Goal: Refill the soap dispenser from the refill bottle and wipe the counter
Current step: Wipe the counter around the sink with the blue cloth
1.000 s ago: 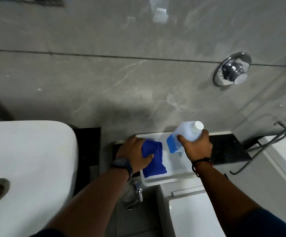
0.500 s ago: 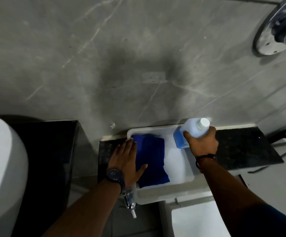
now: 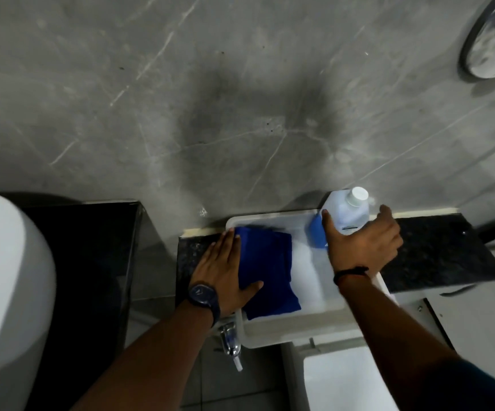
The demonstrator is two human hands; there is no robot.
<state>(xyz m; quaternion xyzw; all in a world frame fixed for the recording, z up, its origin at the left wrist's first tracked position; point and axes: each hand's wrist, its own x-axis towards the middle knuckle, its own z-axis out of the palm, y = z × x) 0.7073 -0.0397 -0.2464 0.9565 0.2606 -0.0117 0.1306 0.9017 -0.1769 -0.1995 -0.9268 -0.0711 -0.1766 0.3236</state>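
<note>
My view looks down on a shallow white plastic tray (image 3: 284,332) that sits on a dark speckled stone counter (image 3: 436,253) against a grey marbled wall (image 3: 240,114).

The left hand (image 3: 228,268) lies flat, fingers straight and together, pressing the left edge of a dark-blue folded cloth (image 3: 273,271). The cloth is spread in the left half of the tray. A dark round wristwatch (image 3: 202,295) sits on that wrist.

The translucent white refill bottle with a blue label (image 3: 347,216) stands upright in the far right corner of the tray, close to the wall, with its white screw cap (image 3: 358,195) on. The right hand (image 3: 361,244) is released and spread around the bottle, with the thumb straight along its left side and the fingers stretched out past its right side. I cannot tell whether the fingers touch it. A thin black band (image 3: 350,272) circles that wrist.

At the far left is the rounded edge of a white ceramic basin (image 3: 6,277). A small chrome tap (image 3: 231,344) shows just below the tray's near left corner. Part of a round chrome wall fitting (image 3: 489,43) shows at the upper right.
</note>
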